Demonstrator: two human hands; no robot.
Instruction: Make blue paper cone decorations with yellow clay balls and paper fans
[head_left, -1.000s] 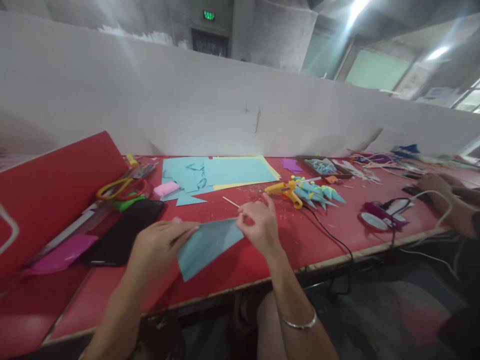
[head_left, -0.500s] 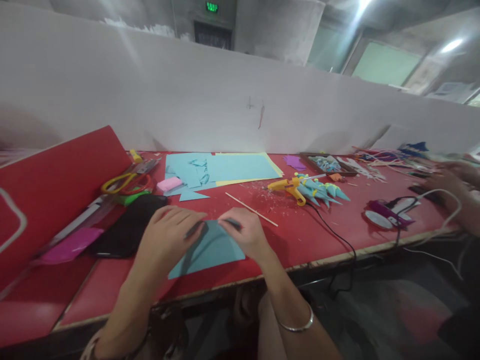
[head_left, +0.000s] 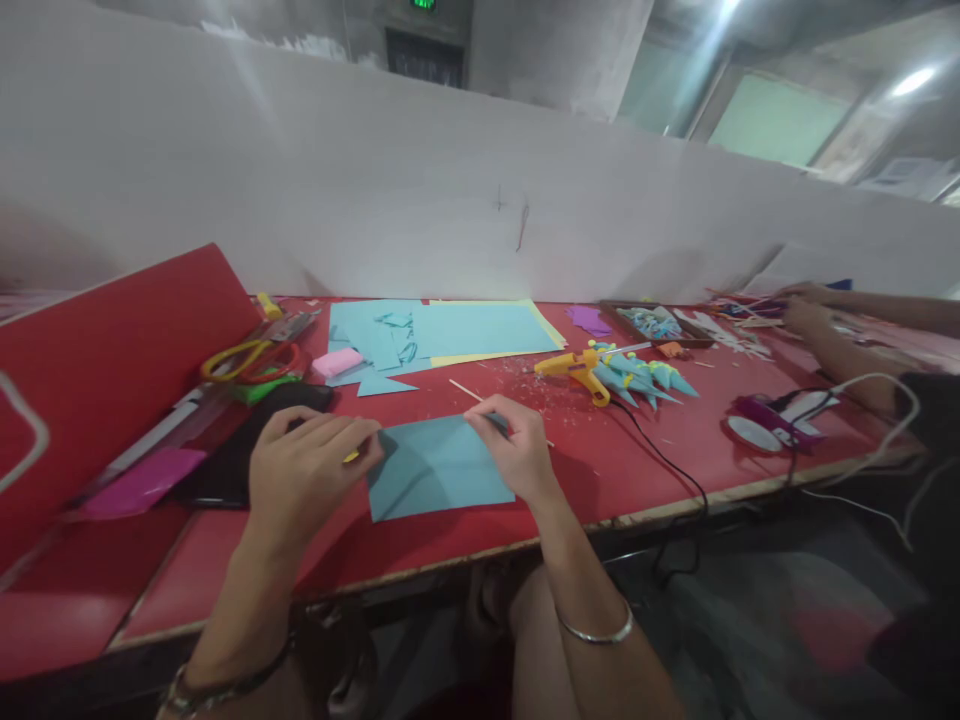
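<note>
Pinching the far edge of the blue sheet (head_left: 446, 475), the right hand (head_left: 516, 440) has thumb and fingers drawn together, seemingly to steady it. The sheet lies between both hands. The left hand (head_left: 311, 470) curls at its far left corner; from where I stand I cannot tell whether it grips. Just beyond the right fingers rests a thin stick (head_left: 463, 389); past that, a glue gun (head_left: 571, 368), perhaps placed for easy reach.

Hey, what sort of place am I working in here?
Probably a shared craft workshop: there's blue paper, a glue gun, and another person's arm at the red table's right.
</note>
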